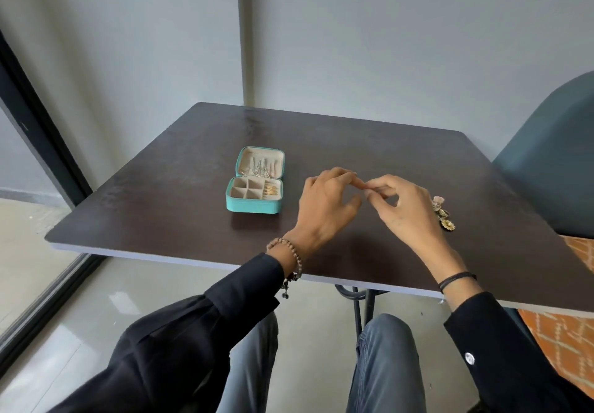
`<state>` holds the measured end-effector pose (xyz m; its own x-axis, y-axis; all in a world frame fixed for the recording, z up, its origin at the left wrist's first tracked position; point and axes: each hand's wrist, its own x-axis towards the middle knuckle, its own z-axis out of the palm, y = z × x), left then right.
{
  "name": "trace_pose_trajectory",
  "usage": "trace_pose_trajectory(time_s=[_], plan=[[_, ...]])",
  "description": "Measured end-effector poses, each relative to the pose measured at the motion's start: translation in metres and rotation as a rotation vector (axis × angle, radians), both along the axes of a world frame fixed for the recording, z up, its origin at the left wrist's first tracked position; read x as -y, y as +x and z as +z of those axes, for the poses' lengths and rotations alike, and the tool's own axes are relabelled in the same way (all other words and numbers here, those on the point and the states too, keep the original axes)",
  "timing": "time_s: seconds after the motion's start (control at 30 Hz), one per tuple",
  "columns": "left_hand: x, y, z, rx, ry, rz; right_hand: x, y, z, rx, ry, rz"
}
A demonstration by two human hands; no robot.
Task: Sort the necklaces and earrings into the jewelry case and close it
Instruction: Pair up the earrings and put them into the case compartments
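A teal jewelry case (254,184) is lying open on the dark table (167,187), its lid tipped back away from the person. Thin silvery necklaces (258,167) are hanging inside the lid. The base is showing four small square compartments on its left side, which look bare, and a strip on its right side where gold earrings (271,190) are sitting.

To the right of the case, both hands are hovering above the table with their fingertips meeting. The left hand (324,208) and the right hand (405,203) are pinching together at one point; whatever sits between the fingers is too small to make out, so I cannot tell what they are gripping.

Farther right of the case, just behind the right hand, a small cluster of flower-shaped jewelry (443,214) is lying on the table, partly hidden by that hand. A blue chair (553,155) is standing well beyond the case at the table's right edge.
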<state>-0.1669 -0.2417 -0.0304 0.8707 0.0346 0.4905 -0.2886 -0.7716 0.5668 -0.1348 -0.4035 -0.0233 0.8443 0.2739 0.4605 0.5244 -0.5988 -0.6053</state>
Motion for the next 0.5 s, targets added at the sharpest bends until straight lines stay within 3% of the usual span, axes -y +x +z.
trace_pose_trajectory(time_s=[0.27,0.5], plan=[[0.077,0.034,-0.027,-0.096,0.012,-0.153,0.093,0.027,-0.023,-0.028,0.060,-0.209],[0.116,0.049,-0.048,-0.120,0.100,-0.254,0.143,0.041,-0.049,-0.086,-0.004,-0.357]])
